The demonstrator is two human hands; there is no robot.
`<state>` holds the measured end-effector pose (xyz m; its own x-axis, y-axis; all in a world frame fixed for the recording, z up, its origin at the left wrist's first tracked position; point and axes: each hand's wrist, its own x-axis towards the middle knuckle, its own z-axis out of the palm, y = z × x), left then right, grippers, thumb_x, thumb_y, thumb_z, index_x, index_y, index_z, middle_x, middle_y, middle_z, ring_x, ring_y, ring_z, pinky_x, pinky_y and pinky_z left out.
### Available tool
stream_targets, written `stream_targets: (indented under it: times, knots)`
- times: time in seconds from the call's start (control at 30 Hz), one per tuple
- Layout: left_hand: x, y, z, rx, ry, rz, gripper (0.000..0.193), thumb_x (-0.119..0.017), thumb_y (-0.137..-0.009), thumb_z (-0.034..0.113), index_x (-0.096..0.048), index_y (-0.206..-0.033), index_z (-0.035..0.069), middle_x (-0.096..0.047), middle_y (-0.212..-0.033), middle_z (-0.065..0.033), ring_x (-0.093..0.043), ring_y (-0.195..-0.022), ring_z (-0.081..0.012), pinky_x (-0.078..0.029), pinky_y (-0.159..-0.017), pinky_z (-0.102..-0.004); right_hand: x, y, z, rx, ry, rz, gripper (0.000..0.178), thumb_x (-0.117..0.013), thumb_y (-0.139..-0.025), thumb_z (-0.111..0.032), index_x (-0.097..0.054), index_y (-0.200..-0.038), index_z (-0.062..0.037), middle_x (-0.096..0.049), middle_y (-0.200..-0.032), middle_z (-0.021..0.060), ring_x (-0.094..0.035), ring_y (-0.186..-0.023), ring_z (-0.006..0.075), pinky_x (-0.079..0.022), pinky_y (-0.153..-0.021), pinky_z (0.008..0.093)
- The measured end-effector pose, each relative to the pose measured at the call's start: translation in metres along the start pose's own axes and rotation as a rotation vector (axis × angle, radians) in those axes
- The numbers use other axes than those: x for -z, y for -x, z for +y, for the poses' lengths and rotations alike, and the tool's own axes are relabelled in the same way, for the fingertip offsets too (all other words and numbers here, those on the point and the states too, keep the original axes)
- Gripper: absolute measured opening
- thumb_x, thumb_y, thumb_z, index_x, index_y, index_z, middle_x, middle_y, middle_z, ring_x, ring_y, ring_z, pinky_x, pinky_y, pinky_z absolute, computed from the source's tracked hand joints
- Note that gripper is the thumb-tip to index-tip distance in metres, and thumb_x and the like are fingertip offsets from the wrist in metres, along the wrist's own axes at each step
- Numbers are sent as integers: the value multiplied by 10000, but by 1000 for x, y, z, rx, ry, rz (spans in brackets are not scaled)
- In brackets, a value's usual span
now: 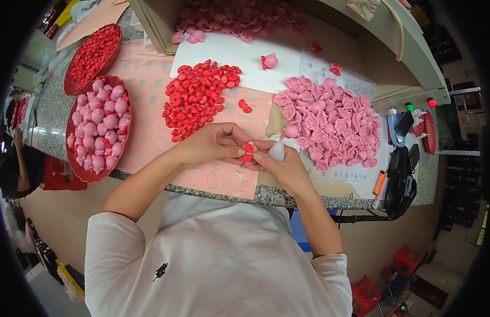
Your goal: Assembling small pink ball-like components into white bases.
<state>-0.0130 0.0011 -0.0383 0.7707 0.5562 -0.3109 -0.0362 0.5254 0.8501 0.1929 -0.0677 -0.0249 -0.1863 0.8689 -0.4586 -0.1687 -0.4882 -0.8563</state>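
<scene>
Near the front edge of the counter, both my hands meet around a small pink-and-red plastic piece (pixel 248 148). My left hand (pixel 216 146) pinches it with thumb and fingertips, two red oval parts showing on it. From the other side, the thumb and fingers of my right hand (pixel 282 165) press on the same piece. A small translucent squeeze bottle (pixel 277 151) with a thin nozzle is tucked in my right hand too. Loose red oval parts (pixel 245 106) lie just beyond my hands. A heap of red parts (pixel 197 98) spreads to the left, and pink hollow shells (pixel 332 127) pile up to the right.
On the left, a red scalloped bowl (pixel 76 168) holds assembled pink-and-red pieces; another bowl (pixel 71 87) behind holds red parts. A box-like shelf (pixel 414 58) rises at the back, with more pink shells inside. A marker (pixel 380 182) and black device (pixel 402 185) sit right.
</scene>
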Motion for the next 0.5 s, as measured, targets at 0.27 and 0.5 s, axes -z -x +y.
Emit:
stream_targets:
  times: [0.27, 0.5]
  knots:
    - [-1, 2, 1, 30, -7, -12, 195, -609, -878, 42, -533, -1057, 24, -582, -1107, -69, -592, -1032, -158, -529, -884, -323, -2, 3, -2, -3, -19, -7, 300, -589, -884, -42, -537, -1150, 87, -626, -1051, 140, -653, -899, 205, -554, -818, 328]
    - [-3, 3, 2, 26, -4, -16, 192, -609, -878, 44, -532, -1052, 20, -581, -1137, -85, -597, -1029, -166, -528, -883, -324, -1, 4, 1, 3, -36, -4, 293, -589, -887, -48, -542, -1148, 75, -626, -1049, 134, -654, -895, 206, -554, -816, 326]
